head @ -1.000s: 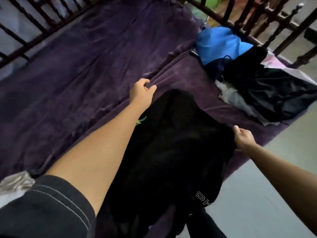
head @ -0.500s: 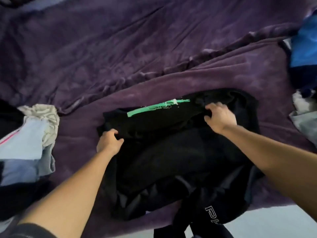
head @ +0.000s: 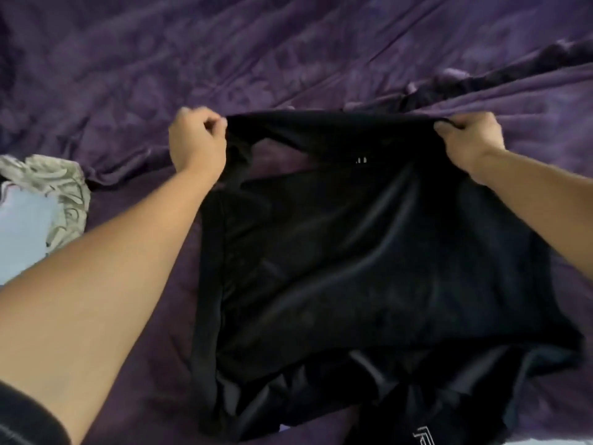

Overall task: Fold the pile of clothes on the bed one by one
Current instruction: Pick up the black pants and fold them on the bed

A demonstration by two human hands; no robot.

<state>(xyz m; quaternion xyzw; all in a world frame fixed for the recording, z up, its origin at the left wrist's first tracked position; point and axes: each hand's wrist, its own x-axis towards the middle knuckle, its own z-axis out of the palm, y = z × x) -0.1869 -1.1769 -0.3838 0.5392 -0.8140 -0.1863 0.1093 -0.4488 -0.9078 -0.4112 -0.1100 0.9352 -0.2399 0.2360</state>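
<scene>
A black garment (head: 362,258) lies spread over the purple bed cover (head: 256,59), its far edge stretched in a straight line between my two hands. My left hand (head: 197,141) is shut on the far left corner. My right hand (head: 470,139) is shut on the far right corner. The near part of the garment is bunched at the bed's front edge, where a white logo (head: 423,436) shows on black fabric. The green stripe on the garment is hidden.
A small stack of clothes, pale blue (head: 25,232) under a grey-white patterned piece (head: 61,184), lies at the left edge of the bed. A ridge of rumpled purple cover (head: 481,81) runs behind my right hand.
Both hands have moved apart and away from me, pulling the garment's far edge taut. The green stripe has gone out of sight, and the view has shifted so the unfolded pile at the right is out of frame.
</scene>
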